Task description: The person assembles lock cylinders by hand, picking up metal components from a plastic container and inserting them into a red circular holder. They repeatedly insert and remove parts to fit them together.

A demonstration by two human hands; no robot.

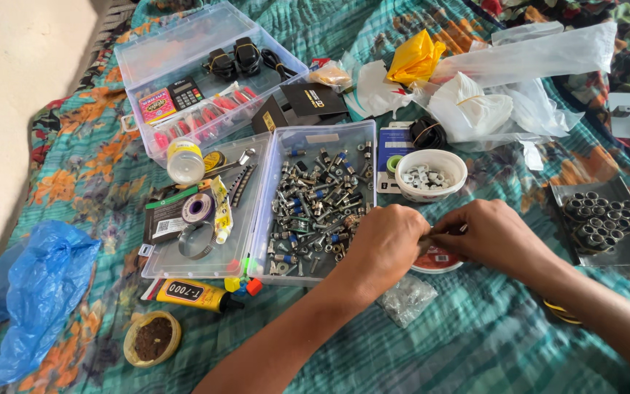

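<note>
Your left hand [384, 244] and right hand [494, 237] meet fingertip to fingertip, both pinched narrow around a small dark part [432, 237] held between them, too hidden to identify. It sits over a round red-rimmed disc [437, 260], just right of the clear tray of screws and connectors [319, 201], below the white bowl [430, 174].

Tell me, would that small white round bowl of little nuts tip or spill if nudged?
The small white round bowl looks wide and low, so it would probably slide rather than tip. Its loose little metal nuts would likely rattle, and lie below the rim, so seem unlikely to spill.
</note>
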